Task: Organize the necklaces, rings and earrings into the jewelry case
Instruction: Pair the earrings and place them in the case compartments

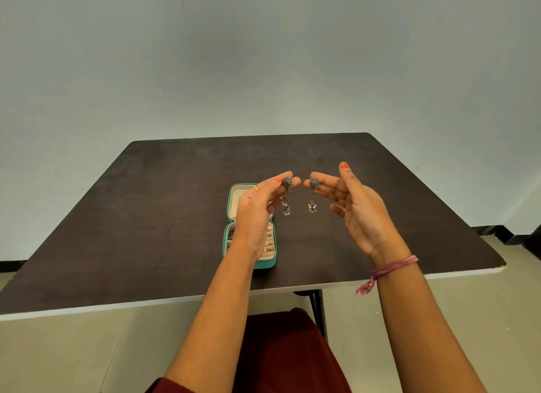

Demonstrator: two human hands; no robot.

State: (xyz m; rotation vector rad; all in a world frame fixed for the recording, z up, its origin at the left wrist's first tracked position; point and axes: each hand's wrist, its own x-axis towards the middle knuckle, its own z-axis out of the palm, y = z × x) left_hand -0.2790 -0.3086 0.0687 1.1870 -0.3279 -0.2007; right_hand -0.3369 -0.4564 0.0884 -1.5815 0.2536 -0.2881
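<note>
Left hand (257,214): raised above the table (164,205), fingertips pinching the top of one drop earring (286,198), which hangs free below the pinch.
Right hand (355,208): raised level with the left, pinching a matching earring (313,196); other fingers loosely spread.
Jewelry case (250,225): teal, lid open, lying under the left hand and partly hidden by it.
Case contents: gold rings (269,241) in the slots; a dark item at its left edge too covered to identify.
Wristband (389,268): pink thread, right wrist.
</note>
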